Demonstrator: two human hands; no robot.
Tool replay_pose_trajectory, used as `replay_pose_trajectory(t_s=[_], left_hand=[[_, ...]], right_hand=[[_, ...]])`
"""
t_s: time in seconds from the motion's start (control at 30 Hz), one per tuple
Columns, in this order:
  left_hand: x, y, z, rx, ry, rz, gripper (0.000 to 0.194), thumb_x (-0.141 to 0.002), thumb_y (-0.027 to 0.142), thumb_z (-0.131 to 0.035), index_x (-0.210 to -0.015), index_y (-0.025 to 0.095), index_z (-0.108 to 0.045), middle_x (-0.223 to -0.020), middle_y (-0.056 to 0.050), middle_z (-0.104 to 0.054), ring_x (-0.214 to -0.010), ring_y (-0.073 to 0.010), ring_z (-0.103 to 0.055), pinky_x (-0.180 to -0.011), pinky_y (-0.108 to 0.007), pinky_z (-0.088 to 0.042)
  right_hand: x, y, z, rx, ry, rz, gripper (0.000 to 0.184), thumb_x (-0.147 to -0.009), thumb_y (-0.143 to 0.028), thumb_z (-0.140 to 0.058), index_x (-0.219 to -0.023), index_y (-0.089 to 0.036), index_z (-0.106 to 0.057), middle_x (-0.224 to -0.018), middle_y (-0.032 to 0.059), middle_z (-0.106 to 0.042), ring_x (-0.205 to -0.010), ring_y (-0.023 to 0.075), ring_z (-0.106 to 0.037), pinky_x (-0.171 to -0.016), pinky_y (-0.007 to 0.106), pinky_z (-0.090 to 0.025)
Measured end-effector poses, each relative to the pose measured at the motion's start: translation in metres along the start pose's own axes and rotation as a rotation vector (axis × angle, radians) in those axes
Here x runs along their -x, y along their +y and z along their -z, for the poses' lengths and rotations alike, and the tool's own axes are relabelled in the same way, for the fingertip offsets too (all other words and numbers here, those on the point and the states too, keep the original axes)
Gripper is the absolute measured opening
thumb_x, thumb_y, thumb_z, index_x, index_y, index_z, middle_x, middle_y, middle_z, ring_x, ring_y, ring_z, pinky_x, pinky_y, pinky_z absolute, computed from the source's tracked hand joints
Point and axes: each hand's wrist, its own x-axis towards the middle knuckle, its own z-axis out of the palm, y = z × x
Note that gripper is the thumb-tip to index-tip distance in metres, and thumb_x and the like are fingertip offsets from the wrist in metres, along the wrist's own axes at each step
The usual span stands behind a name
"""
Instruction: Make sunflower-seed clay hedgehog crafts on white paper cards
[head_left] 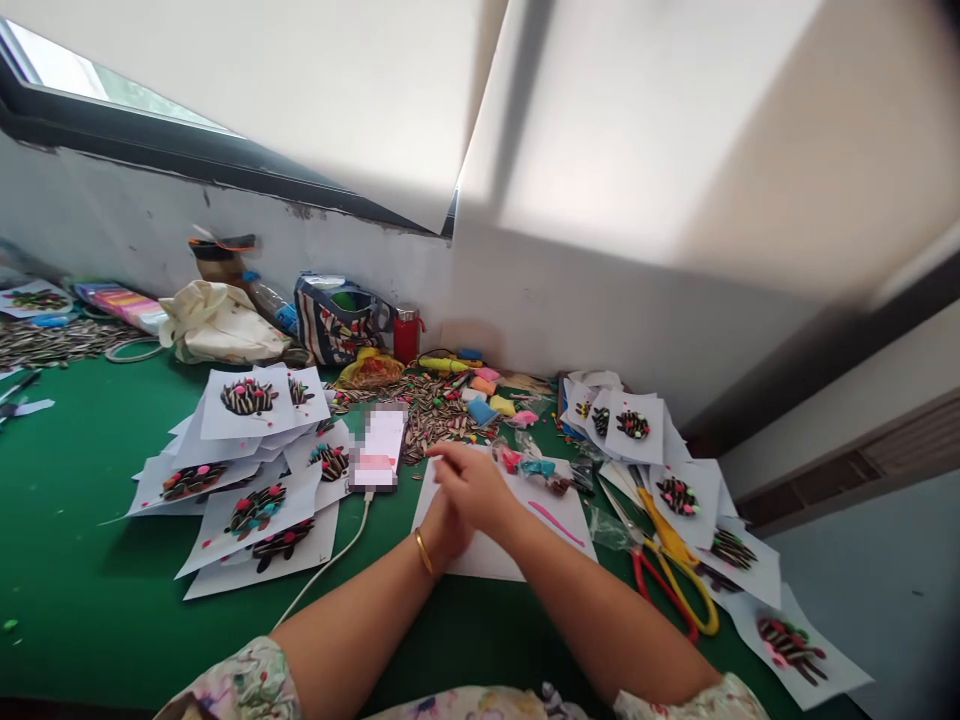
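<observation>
Fingers (451, 457) of the right hand (482, 490) slightly apart across the left hand (448, 532); left fingers mostly hidden, spread and hold unclear.

Large white flat blinds (315, 80) are hanging over dark-framed window (116, 90), daylight is showing upper left, scuffed white wall (517, 320) is standing behind green-topped table (75, 600)

With the two hands (474, 492) taken as dial centre, two fanned piles of decorated cards were counted: one at nine o'clock (255, 485), one at three (679, 495). One phone (381, 445) with one white cable (339, 553), one cream bag (225, 325) and one clear bottle (268, 300) were found around ten, one red flask (406, 337) at eleven. One pink strip (556, 523) was noted past three. The seeds (442, 412) toward twelve could not be counted.
</observation>
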Motion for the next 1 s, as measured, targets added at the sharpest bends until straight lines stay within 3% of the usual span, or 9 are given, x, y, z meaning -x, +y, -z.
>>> replay_pose_trajectory(t_s=[0.1, 0.2, 0.3, 0.47, 0.53, 0.7, 0.77, 0.87, 1.0], left_hand=[[0.005, 0.008, -0.004, -0.099, 0.016, -0.044, 0.008, -0.082, 0.017, -0.064, -0.090, 0.017, -0.067, -0.085, -0.005, -0.069, -0.080, -0.0170, -0.065, -0.079, -0.027, -0.049], [0.007, 0.018, -0.007, -0.448, 0.031, -0.201, 0.005, -0.080, 0.018, -0.068, -0.085, 0.017, -0.070, -0.082, -0.007, -0.068, -0.081, -0.0189, -0.062, -0.085, -0.030, -0.047], [0.011, 0.021, -0.006, -0.705, -0.115, -0.306, 0.015, -0.069, 0.015, -0.079, -0.083, 0.019, -0.074, -0.091, -0.009, -0.068, -0.099, -0.0239, -0.059, -0.099, -0.032, -0.040], [0.032, 0.009, -0.010, -1.520, -0.610, -0.382, 0.054, -0.057, 0.033, -0.088, -0.107, 0.025, -0.070, -0.119, -0.009, -0.065, -0.127, -0.0345, -0.047, -0.116, -0.056, -0.013], [0.042, 0.005, -0.016, -1.855, -0.748, -0.415, 0.062, -0.060, 0.040, -0.086, -0.116, 0.025, -0.064, -0.129, -0.011, -0.060, -0.131, -0.0361, -0.043, -0.113, -0.063, -0.013], [0.056, 0.002, -0.030, -2.229, -0.813, -0.428, 0.035, -0.077, 0.034, -0.074, -0.106, 0.019, -0.062, -0.113, -0.011, -0.065, -0.113, -0.0285, -0.057, -0.097, -0.044, -0.044], [0.058, -0.001, -0.029, -2.289, -0.813, -0.465, 0.022, -0.081, 0.028, -0.068, -0.099, 0.017, -0.062, -0.106, -0.011, -0.065, -0.106, -0.0274, -0.058, -0.092, -0.041, -0.048], [0.061, -0.007, -0.024, -2.337, -0.792, -0.550, 0.020, -0.085, 0.023, -0.061, -0.104, 0.015, -0.062, -0.109, -0.013, -0.064, -0.110, -0.0291, -0.057, -0.093, -0.044, -0.047], [0.065, -0.011, -0.021, -2.344, -0.785, -0.590, 0.022, -0.086, 0.019, -0.057, -0.108, 0.015, -0.061, -0.114, -0.014, -0.063, -0.113, -0.0305, -0.056, -0.096, -0.047, -0.046]], right_hand=[[0.016, 0.043, 0.051, 0.266, 0.170, -0.017, 0.032, -0.090, -0.024, -0.046, -0.114, -0.023, -0.067, -0.112, 0.0075, -0.067, -0.104, 0.0238, -0.059, -0.093, 0.035, -0.042], [0.039, 0.082, 0.088, 0.659, 0.170, -0.136, 0.039, -0.084, -0.021, -0.055, -0.122, -0.022, -0.064, -0.123, 0.0120, -0.062, -0.114, 0.0282, -0.052, -0.095, 0.039, -0.038], [0.061, 0.108, 0.105, 0.827, 0.147, -0.195, 0.048, -0.082, -0.021, -0.060, -0.130, -0.024, -0.057, -0.128, 0.0110, -0.059, -0.116, 0.0287, -0.050, -0.093, 0.039, -0.038], [0.065, 0.122, 0.111, 0.960, 0.164, -0.170, 0.045, -0.089, -0.018, -0.054, -0.133, -0.024, -0.054, -0.123, 0.0107, -0.061, -0.111, 0.0267, -0.051, -0.089, 0.038, -0.039], [0.060, 0.122, 0.113, 0.967, 0.202, -0.170, 0.045, -0.090, -0.020, -0.054, -0.135, -0.022, -0.052, -0.123, 0.0114, -0.061, -0.110, 0.0278, -0.051, -0.089, 0.039, -0.040], [0.064, 0.111, 0.107, 0.834, 0.303, -0.042, 0.047, -0.088, -0.020, -0.056, -0.135, -0.018, -0.052, -0.129, 0.0129, -0.057, -0.117, 0.0297, -0.048, -0.097, 0.043, -0.040], [0.075, 0.106, 0.098, 0.711, 0.225, 0.091, 0.037, -0.088, -0.018, -0.054, -0.125, -0.018, -0.060, -0.123, 0.0117, -0.061, -0.114, 0.0265, -0.051, -0.100, 0.042, -0.040], [0.090, 0.105, 0.083, 0.549, -0.059, 0.243, 0.030, -0.088, -0.018, -0.055, -0.116, -0.022, -0.065, -0.117, 0.0076, -0.064, -0.109, 0.0217, -0.056, -0.097, 0.036, -0.045], [0.092, 0.119, 0.080, 0.584, -0.093, 0.166, 0.034, -0.088, -0.019, -0.058, -0.121, -0.024, -0.064, -0.130, 0.0090, -0.059, -0.120, 0.0259, -0.052, -0.103, 0.044, -0.042]])
